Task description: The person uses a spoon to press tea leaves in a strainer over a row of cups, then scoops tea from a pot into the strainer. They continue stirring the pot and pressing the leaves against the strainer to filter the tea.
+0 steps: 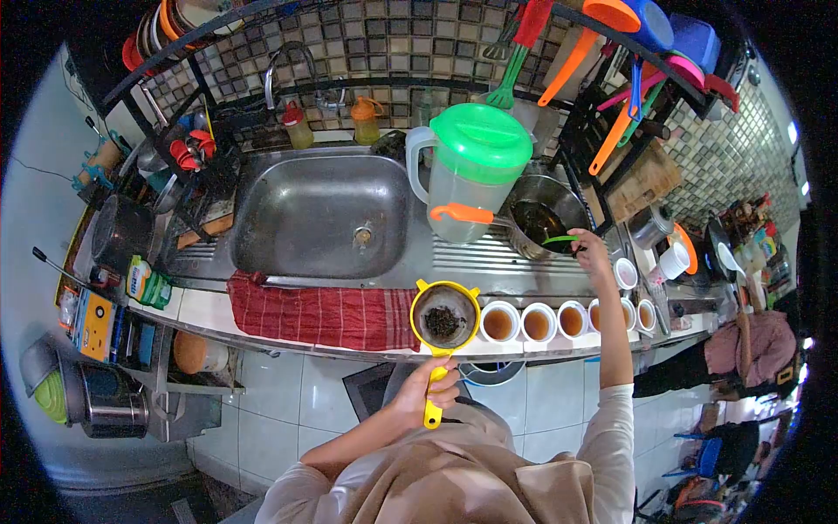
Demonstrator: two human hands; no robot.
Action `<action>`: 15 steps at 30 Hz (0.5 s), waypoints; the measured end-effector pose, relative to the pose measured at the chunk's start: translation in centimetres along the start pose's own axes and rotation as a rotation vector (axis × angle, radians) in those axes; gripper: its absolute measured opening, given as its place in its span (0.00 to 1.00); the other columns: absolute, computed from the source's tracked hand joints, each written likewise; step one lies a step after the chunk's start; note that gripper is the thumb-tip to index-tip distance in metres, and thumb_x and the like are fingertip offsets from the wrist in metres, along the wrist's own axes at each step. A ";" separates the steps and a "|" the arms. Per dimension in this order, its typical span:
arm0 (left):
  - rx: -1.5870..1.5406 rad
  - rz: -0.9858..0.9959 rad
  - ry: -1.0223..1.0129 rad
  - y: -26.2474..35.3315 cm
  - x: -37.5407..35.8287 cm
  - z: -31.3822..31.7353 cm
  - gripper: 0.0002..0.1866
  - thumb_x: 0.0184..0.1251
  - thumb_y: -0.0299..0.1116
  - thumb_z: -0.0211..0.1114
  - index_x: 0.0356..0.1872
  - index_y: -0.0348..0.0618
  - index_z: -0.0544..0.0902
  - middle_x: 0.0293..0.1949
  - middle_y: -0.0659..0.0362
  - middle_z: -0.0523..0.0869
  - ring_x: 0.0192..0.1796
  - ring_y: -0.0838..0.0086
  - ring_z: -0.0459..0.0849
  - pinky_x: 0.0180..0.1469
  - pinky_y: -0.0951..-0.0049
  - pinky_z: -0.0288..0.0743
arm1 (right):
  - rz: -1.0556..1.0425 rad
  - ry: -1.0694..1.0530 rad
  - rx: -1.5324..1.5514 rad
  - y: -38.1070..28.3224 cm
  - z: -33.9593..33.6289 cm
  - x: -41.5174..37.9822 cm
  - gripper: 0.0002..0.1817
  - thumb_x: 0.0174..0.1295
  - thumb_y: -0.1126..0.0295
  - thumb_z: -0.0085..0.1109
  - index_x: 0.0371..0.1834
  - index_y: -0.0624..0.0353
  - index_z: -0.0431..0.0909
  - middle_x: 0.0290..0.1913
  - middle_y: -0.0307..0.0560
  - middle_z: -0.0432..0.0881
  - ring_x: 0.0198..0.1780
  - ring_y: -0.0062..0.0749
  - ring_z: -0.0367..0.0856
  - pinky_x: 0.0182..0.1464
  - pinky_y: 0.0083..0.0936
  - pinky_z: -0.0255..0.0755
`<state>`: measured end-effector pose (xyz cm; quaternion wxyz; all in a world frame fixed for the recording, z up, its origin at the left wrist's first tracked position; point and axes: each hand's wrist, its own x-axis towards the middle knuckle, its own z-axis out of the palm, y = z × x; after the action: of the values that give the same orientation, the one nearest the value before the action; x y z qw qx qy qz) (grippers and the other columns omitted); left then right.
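Observation:
My left hand (428,389) is wrapped round the handle of a yellow strainer (474,320), which holds dark wet leaves in its mesh. The strainer hangs over the counter's front edge, left of a row of white cups (500,323) with brown liquid in several of them. Over the saucepan (524,240) at the back right, my right hand (592,255) has its fingers closed on a green utensil (560,238). The utensil's lower end is hidden in or against the pan, where dark liquid shows.
A clear pitcher (476,175) with a green lid stands beside the saucepan, whose orange handle crosses it. Left lies the steel sink (319,218), with a red cloth (319,314) along its front. Utensils hang overhead at right. A person in pink (755,345) is farther right.

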<state>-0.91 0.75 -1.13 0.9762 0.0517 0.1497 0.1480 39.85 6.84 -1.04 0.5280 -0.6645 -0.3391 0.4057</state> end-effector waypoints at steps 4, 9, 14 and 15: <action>-0.003 0.001 0.019 -0.1 0.0 -0.2 0.09 0.62 0.41 0.48 0.25 0.52 0.66 0.11 0.71 0.57 0.12 0.86 0.54 0.15 0.85 0.49 | 0.009 0.028 0.086 -1.2 0.6 -1.2 0.14 0.55 0.65 0.39 0.40 0.56 0.73 0.21 0.35 0.68 0.11 0.11 0.51 0.12 0.10 0.44; -0.013 -0.004 0.016 0.0 0.0 -0.2 0.09 0.62 0.41 0.48 0.25 0.52 0.66 0.11 0.71 0.57 0.11 0.86 0.54 0.15 0.85 0.49 | -0.031 0.033 0.112 -0.5 0.1 -0.7 0.12 0.55 0.64 0.42 0.38 0.55 0.72 0.22 0.34 0.67 0.11 0.12 0.51 0.12 0.10 0.42; -0.007 -0.004 0.010 0.1 0.0 -0.2 0.09 0.62 0.41 0.47 0.25 0.52 0.66 0.11 0.71 0.57 0.11 0.86 0.54 0.15 0.85 0.50 | -0.031 0.042 0.075 -0.7 0.3 -0.7 0.13 0.56 0.63 0.40 0.38 0.55 0.72 0.22 0.35 0.67 0.12 0.12 0.52 0.13 0.10 0.43; 0.000 -0.003 0.017 0.1 0.0 -0.1 0.09 0.62 0.41 0.47 0.25 0.52 0.66 0.11 0.71 0.57 0.11 0.86 0.54 0.15 0.85 0.50 | -0.040 0.047 0.064 -0.8 0.4 -0.9 0.13 0.57 0.63 0.39 0.37 0.55 0.73 0.22 0.35 0.67 0.13 0.12 0.52 0.14 0.10 0.43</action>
<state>-0.97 0.83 -1.26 0.9751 0.0504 0.1582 0.1471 39.10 6.39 -0.09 0.5647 -0.6499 -0.3267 0.3899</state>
